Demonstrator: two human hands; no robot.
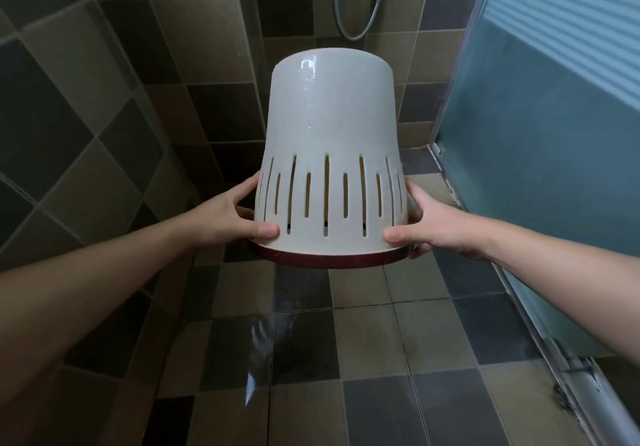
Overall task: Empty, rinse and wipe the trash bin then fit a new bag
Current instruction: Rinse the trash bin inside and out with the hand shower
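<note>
Bin: white trash bin [330, 140], inverted, held in air over wet floor tiles [363, 359]; dark red rim [329, 259] lowest; water streaming out.
Left hand [230, 217]: fingers curled, gripping rim side.
Right hand [433, 225]: same, opposite side.
Risk: wet plastic likely slick; bin could slip and drop.
Surroundings: shower hose [360, 5] behind; glass door [554, 133] near right, limits swing.
</note>
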